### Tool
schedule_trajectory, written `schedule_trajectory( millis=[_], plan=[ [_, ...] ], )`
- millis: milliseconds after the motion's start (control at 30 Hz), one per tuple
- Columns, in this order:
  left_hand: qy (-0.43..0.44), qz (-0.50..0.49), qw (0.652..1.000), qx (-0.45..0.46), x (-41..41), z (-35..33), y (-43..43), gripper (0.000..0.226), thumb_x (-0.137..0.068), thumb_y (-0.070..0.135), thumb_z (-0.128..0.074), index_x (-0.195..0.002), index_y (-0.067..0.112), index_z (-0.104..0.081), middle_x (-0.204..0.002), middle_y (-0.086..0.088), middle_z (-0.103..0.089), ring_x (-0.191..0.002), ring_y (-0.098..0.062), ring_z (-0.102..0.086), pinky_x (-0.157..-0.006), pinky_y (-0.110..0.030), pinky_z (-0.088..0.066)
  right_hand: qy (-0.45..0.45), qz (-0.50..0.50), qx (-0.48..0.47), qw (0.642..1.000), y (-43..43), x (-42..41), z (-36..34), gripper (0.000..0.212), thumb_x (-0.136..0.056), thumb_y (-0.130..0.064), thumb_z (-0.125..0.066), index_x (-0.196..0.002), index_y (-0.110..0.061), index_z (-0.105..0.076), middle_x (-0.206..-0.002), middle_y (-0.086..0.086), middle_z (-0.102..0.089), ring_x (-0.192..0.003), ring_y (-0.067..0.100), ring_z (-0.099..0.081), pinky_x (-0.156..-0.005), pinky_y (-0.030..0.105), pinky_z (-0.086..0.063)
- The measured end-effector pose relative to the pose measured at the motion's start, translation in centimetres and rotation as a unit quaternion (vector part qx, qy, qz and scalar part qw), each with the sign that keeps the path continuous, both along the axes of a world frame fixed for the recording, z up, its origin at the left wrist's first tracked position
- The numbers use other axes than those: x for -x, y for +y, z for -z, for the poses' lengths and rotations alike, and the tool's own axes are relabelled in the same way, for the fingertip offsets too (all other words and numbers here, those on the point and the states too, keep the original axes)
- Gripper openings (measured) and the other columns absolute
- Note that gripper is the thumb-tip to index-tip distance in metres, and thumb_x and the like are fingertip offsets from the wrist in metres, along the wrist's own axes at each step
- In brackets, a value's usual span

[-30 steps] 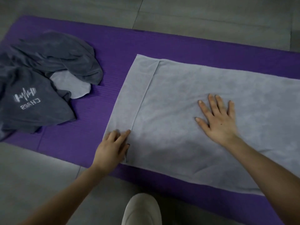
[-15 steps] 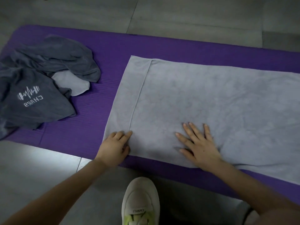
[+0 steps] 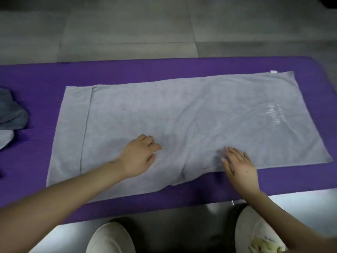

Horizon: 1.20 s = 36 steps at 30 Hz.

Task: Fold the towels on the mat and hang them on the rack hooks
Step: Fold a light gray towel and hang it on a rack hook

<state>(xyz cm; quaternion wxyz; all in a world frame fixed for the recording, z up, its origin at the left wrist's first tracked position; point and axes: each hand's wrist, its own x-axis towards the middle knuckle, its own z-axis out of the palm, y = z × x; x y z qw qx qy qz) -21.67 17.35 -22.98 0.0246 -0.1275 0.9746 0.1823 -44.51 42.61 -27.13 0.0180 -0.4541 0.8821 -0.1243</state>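
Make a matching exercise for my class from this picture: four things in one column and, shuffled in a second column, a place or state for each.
Things
1. light grey towel
2. dark grey towel
3. purple mat
4. right hand

Places or states
A. crumpled at the left edge of view
B. fingers straight, palm down
C. lying directly on the tiled floor
D. spread out, near edge rumpled

Pairs: 1-D, 2-A, 3-C, 4-B

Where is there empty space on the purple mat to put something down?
Bare mat shows in the wide strip behind the gray towel, and between it and the dark towel at left. The front strip is narrow. The towel's near edge is crowded by the left hand and right hand.
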Motion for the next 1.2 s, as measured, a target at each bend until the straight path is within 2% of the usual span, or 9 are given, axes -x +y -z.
schedule_trajectory(
  millis=[133, 267, 367, 500, 667, 900, 967, 1067, 1200],
  plan=[
    [0.005, 0.057, 0.998, -0.008, 4.9, -0.9, -0.1, 0.038, -0.083, 0.03, -0.039, -0.101, 0.016, -0.069, -0.085, -0.001, -0.061, -0.075, -0.021, -0.059, -0.063, -0.028, -0.054, -0.003, -0.005, 0.03, 1.0, 3.8, 4.4, 0.0, 0.047, -0.093, -0.047, -0.041, -0.095, -0.013, -0.073, -0.102, 0.005, -0.07, -0.094, 0.022, -0.064, -0.086, 0.027, -0.042],
    [-0.025, 0.105, 0.994, -0.004, 8.8, -2.3, -0.6, 0.04, -0.083, 0.034, -0.037, -0.1, 0.017, -0.069, -0.086, -0.001, -0.062, -0.075, -0.021, -0.058, -0.068, -0.028, -0.053, -0.042, -0.127, 0.05, 0.99, 6.0, 6.8, 2.0, 0.037, -0.086, -0.054, -0.052, -0.092, -0.025, -0.073, -0.1, -0.004, -0.062, -0.097, 0.016, -0.055, -0.082, 0.029, -0.039],
    [-0.056, 0.143, 0.988, 0.017, 11.3, -3.4, -1.1, 0.042, -0.084, 0.037, -0.034, -0.1, 0.019, -0.069, -0.088, -0.001, -0.062, -0.08, -0.023, -0.058, -0.07, -0.034, -0.055, -0.056, -0.158, 0.066, 0.984, 5.9, 7.6, 3.5, 0.027, -0.079, -0.049, -0.059, -0.087, -0.029, -0.073, -0.098, -0.009, -0.05, -0.096, 0.012, -0.05, -0.084, 0.024, -0.03],
    [-0.089, 0.173, 0.98, 0.047, 13.8, -5.1, -1.1, 0.041, -0.086, 0.039, -0.036, -0.102, 0.019, -0.069, -0.093, -0.002, -0.063, -0.087, -0.025, -0.057, -0.077, -0.037, -0.053, -0.075, -0.146, 0.105, 0.981, 5.6, 8.2, 4.3, 0.021, -0.081, -0.045, -0.058, -0.079, -0.031, -0.074, -0.092, -0.011, -0.047, -0.089, 0.011, -0.048, -0.082, 0.025, -0.029],
    [-0.22, 0.2, 0.951, 0.084, 17.5, -6.2, -0.5, 0.03, -0.096, 0.029, -0.042, -0.122, 0.025, -0.058, -0.114, 0.0, -0.056, -0.107, -0.018, -0.045, -0.093, -0.032, -0.04, -0.063, -0.153, 0.122, 0.979, 5.5, 8.0, 4.4, 0.027, -0.09, -0.039, -0.051, -0.077, -0.025, -0.07, -0.084, -0.005, -0.054, -0.082, 0.012, -0.047, -0.077, 0.03, -0.032],
    [-0.213, 0.192, 0.956, 0.062, 21.4, -3.1, 3.9, 0.03, -0.095, 0.023, -0.046, -0.123, 0.02, -0.058, -0.117, -0.004, -0.054, -0.108, -0.023, -0.045, -0.091, -0.032, -0.04, -0.074, -0.165, 0.13, 0.975, 10.0, 8.5, 3.2, 0.025, -0.094, -0.037, -0.051, -0.091, -0.025, -0.072, -0.097, -0.006, -0.061, -0.095, 0.013, -0.056, -0.084, 0.032, -0.037],
    [-0.137, 0.168, 0.975, 0.047, 21.9, -1.4, 5.4, 0.028, -0.092, 0.018, -0.047, -0.113, 0.015, -0.065, -0.109, -0.008, -0.059, -0.1, -0.029, -0.052, -0.083, -0.037, -0.048, -0.091, -0.112, 0.156, 0.977, 10.0, 9.0, 2.4, 0.023, -0.093, -0.036, -0.053, -0.097, -0.025, -0.073, -0.104, -0.007, -0.065, -0.099, 0.011, -0.056, -0.086, 0.031, -0.038],
    [-0.045, 0.124, 0.991, 0.03, 23.4, 1.3, 7.6, 0.038, -0.083, 0.022, -0.038, -0.096, 0.009, -0.071, -0.092, -0.012, -0.066, -0.081, -0.034, -0.061, -0.067, -0.04, -0.056, -0.057, 0.072, 0.183, 0.979, 11.5, 11.6, 1.5, 0.025, -0.092, -0.033, -0.051, -0.098, -0.022, -0.073, -0.105, -0.005, -0.068, -0.098, 0.018, -0.06, -0.084, 0.031, -0.036],
    [-0.009, 0.083, 0.996, 0.021, 27.1, 3.3, 11.9, 0.04, -0.083, 0.023, -0.039, -0.101, 0.007, -0.071, -0.106, -0.016, -0.068, -0.093, -0.037, -0.064, -0.078, -0.045, -0.055, 0.003, 0.296, 0.131, 0.946, 13.8, 16.2, 1.6, 0.038, -0.09, -0.042, -0.046, -0.106, -0.016, -0.068, -0.113, 0.006, -0.065, -0.102, 0.03, -0.057, -0.085, 0.041, -0.039]
  ],
)
